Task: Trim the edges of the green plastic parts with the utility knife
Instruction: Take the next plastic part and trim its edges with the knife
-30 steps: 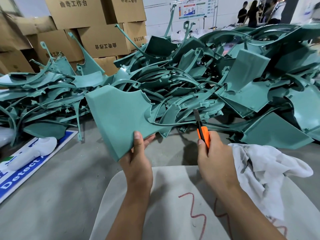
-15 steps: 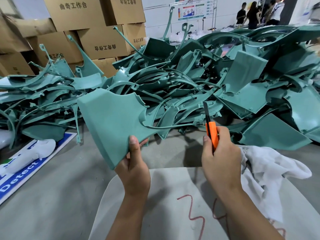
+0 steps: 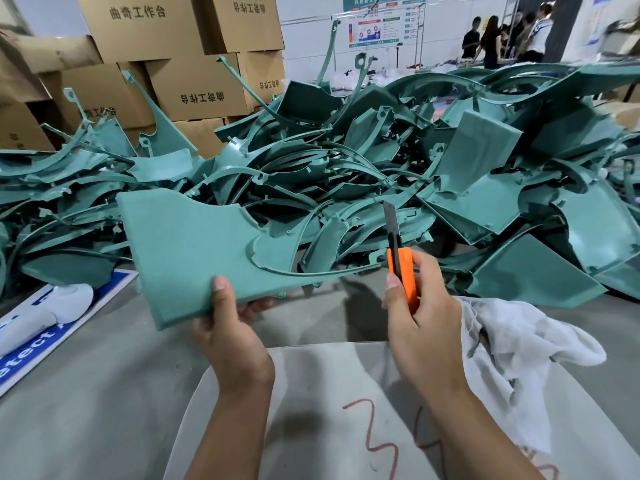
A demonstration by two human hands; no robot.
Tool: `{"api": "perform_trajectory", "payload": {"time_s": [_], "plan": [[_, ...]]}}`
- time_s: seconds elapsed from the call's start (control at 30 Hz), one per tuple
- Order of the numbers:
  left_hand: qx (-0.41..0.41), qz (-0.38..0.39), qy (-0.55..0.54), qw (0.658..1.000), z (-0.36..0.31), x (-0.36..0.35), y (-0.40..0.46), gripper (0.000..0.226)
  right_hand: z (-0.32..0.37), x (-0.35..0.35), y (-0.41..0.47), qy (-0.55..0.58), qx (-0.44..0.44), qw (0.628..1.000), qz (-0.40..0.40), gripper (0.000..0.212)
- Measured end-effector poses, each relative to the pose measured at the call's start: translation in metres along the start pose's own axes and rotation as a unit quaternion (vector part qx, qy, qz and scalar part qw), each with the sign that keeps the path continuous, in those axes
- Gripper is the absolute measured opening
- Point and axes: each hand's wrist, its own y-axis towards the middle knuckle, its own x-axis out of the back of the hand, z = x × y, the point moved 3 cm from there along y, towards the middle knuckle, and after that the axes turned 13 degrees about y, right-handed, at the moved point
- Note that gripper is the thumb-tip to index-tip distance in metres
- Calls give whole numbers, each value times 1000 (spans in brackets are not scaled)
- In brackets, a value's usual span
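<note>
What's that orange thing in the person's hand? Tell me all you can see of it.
It is a utility knife with a bright orange plastic-looking handle and a dark blade slid out, pointing up and away. The right hand grips the handle, thumb along its side. The blade stands just right of the held green plastic part's thin curved strip, apparently not touching it.

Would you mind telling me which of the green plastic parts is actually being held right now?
The broad flat green part at front left: the left hand grips its lower edge, lifting it clear of the pile behind.
</note>
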Motion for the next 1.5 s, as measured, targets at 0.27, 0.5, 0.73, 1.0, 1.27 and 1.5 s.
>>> {"api": "perform_trajectory", "payload": {"time_s": [0.27, 0.5, 0.73, 1.0, 1.27, 1.5], "plan": [[213, -38, -35, 976, 13, 8, 17, 28, -11, -5, 1, 101, -92, 988, 75, 10], [297, 26, -66, 952, 14, 6, 18, 33, -10, -9, -2, 80, -112, 986, 96, 12], [320, 48, -146, 935, 15, 1, 18, 46, -16, -7, -2, -30, -117, 988, 96, 55], [306, 23, -135, 942, 14, 0, 15, 49, -9, -7, -3, -29, -89, 991, 96, 59], [303, 17, -134, 943, 14, 2, 17, 25, -9, -12, -6, -87, -88, 982, 146, 61], [298, 25, -162, 940, 10, -1, 15, 17, -10, -11, -7, -68, -126, 981, 132, 61]]}}
